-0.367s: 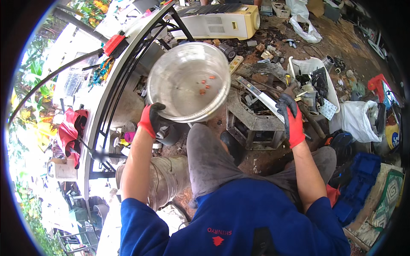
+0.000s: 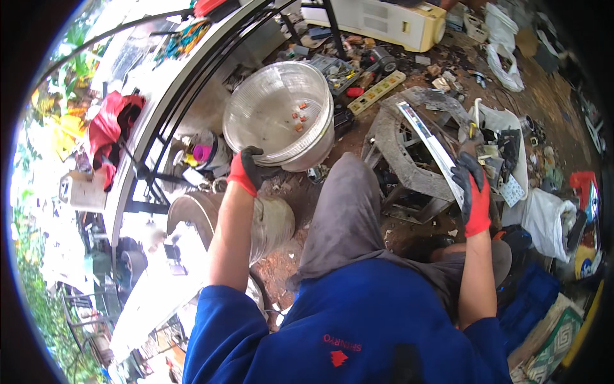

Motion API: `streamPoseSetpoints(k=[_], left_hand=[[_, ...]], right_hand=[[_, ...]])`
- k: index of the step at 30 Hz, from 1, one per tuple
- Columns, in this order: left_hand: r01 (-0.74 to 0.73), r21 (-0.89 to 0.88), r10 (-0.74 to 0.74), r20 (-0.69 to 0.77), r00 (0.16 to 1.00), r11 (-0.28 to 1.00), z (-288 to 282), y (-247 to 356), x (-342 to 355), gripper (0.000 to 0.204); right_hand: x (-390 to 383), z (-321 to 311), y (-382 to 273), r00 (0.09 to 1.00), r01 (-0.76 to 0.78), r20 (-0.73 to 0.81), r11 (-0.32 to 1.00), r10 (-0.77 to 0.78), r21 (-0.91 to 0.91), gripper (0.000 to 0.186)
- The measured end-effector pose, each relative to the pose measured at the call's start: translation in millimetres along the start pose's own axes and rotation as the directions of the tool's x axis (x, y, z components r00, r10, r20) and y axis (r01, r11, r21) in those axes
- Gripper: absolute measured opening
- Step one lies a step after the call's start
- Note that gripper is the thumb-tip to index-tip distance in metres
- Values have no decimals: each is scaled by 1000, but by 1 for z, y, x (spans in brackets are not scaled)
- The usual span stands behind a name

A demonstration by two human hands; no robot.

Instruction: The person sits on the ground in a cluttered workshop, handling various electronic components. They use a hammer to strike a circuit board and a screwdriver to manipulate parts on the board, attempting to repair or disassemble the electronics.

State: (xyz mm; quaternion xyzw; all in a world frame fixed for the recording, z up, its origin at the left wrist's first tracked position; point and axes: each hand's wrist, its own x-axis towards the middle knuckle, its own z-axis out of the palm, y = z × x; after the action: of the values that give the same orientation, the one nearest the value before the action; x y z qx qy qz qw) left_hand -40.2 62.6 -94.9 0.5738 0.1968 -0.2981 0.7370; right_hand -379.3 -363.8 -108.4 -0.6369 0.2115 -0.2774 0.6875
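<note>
A round translucent plastic basin (image 2: 268, 96), tilted toward me, stands ahead on the left with several small orange-red pieces (image 2: 299, 117) inside. My left hand (image 2: 246, 171), in a red and black glove, is at the basin's near-left rim, its fingers curled about the edge. On the right, my gloved right hand (image 2: 472, 192) is closed around a dark tool (image 2: 470, 136) with a yellowish part near its top; the fingers hide most of it. Beneath that hand a long white strip (image 2: 433, 148) slants across a grey metal frame (image 2: 391, 144).
Beyond the frame lie a yellowish power strip (image 2: 377, 93) and an open parts tray (image 2: 336, 72). A white bin (image 2: 521, 150) of scrap stands at the right, near a white bag (image 2: 547, 221). A dented bucket (image 2: 272, 224) lies by my left knee, beside the table's black legs (image 2: 150, 173).
The basin has moved lower and leftward, away from the metal frame, uncovering the parts tray. My left hand stays at its rim. My right hand keeps the tool above the white strip.
</note>
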Motion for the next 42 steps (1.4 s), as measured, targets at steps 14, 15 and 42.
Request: streamPoseSetpoints(k=[14,15,42], left_hand=[[151,-44,-155,-123,980,988,-81,-125,-64,61],[171,-44,-176,-151,973,984,-83,-132,-71,60],[-11,835,407,-257,876,550,-141,-271,-56,91]], right_hand=[[-20,-22,75,998,55,-1,951,-58,-303,30],[-22,-24,82,999,18,-28,975,-25,-223,30],[-33,9,102,984,-8,136,794,113,-608,31]])
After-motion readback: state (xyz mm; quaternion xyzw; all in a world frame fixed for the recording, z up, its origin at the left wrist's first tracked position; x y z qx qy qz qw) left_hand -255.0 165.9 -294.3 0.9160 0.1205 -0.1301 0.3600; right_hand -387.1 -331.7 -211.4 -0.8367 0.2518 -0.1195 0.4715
